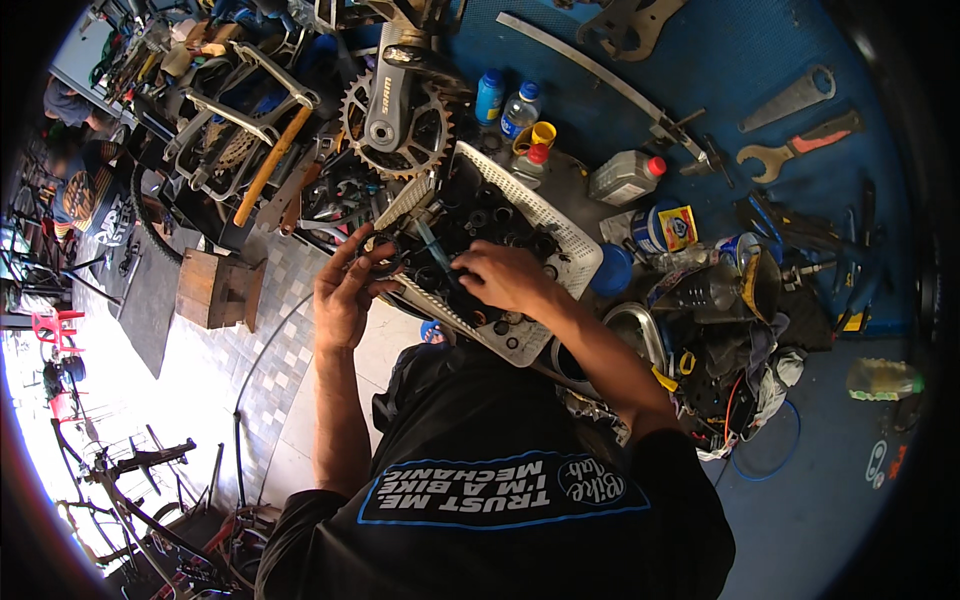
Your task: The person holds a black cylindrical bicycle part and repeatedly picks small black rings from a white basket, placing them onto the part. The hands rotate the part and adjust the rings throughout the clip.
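Observation:
My left hand (342,292) is raised at the left edge of a white perforated plastic basket (578,230). Its thumb and fingers are closed around a dark ring-shaped part (381,254). Over the basket, my right hand (505,277) is curled, its fingertips down among loose black parts; whatever they grip is hidden. Several small black rings lie in the basket, one of them a black ring (512,342) near the front corner. A bluish translucent strip (434,246) slants across the parts, just left of my right fingers.
A bicycle crank with a chainring (392,128) hangs just beyond the basket. Behind and right stand a blue bottle (489,97), a grey red-capped bottle (628,178) and a round blue lid (612,270). Wrenches hang on the blue wall. A wooden stool (220,290) stands left.

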Demonstrator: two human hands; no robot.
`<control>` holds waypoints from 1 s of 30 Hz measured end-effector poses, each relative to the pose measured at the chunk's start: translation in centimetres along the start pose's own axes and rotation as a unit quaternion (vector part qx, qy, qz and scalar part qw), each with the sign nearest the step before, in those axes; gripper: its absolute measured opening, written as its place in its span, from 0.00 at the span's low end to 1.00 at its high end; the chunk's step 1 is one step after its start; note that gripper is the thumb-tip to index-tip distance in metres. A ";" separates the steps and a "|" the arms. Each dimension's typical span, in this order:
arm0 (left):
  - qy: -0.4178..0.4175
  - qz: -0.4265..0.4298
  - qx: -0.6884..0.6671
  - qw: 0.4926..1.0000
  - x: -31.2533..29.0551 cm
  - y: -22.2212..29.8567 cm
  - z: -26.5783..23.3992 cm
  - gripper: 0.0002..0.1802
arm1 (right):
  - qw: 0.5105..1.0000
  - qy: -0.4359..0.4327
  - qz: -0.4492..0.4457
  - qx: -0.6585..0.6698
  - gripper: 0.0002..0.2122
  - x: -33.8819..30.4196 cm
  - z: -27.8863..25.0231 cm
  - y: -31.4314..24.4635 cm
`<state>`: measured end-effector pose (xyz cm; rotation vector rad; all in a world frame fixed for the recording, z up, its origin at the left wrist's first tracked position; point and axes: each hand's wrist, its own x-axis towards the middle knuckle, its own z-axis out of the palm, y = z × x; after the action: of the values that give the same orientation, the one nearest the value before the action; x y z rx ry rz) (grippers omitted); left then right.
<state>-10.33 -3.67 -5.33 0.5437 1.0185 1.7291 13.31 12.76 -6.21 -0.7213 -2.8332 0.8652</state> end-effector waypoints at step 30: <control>-0.097 -0.027 -0.035 0.994 0.0 -0.1 5.8 0.33 | 0.967 0.229 -0.109 -0.003 0.32 0.1 -7.5 -7.7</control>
<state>-5.90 -1.44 -2.28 0.6205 0.8245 1.6234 11.69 10.99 4.26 -0.5126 -2.4415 0.5680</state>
